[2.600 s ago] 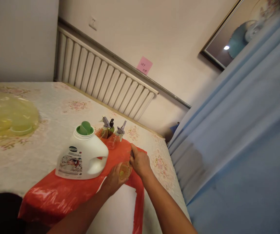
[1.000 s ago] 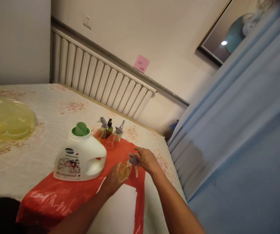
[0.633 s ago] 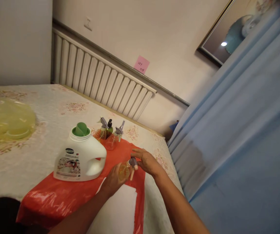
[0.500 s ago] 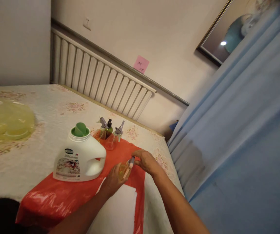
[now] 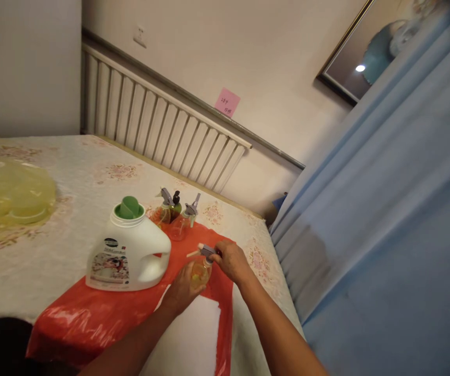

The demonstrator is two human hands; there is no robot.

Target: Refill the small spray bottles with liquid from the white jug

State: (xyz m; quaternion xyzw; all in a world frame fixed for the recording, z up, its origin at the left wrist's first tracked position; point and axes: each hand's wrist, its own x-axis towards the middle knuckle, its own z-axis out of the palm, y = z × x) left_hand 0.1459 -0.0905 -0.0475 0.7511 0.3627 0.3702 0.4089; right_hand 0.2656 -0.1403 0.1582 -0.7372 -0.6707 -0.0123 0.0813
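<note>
A small clear spray bottle [image 5: 200,275] with yellowish liquid or tint is held above the red plastic sheet. My left hand [image 5: 182,289] is wrapped round its body from the left. At the top, my right hand [image 5: 229,258] grips the grey spray head [image 5: 208,250], whose pale nozzle and trigger point left. Whether the head is screwed tight cannot be made out. To the left stands a large white detergent jug [image 5: 131,256] with a green inner spout [image 5: 129,208] and no cap on. Under my hands lies a white sheet [image 5: 196,334], perhaps paper.
Behind the jug stand several spray bottles [image 5: 178,228] with grey and black heads. The red plastic sheet [image 5: 76,318] covers the front of the flowered tablecloth [image 5: 68,230]. A yellow translucent bag [image 5: 13,193] lies far left. A blue curtain [image 5: 385,224] hangs at the right, a radiator [image 5: 158,120] behind.
The spray head has turned in my right hand: its nozzle and trigger pointed down toward me and now point left. My left hand keeps its hold on the bottle.
</note>
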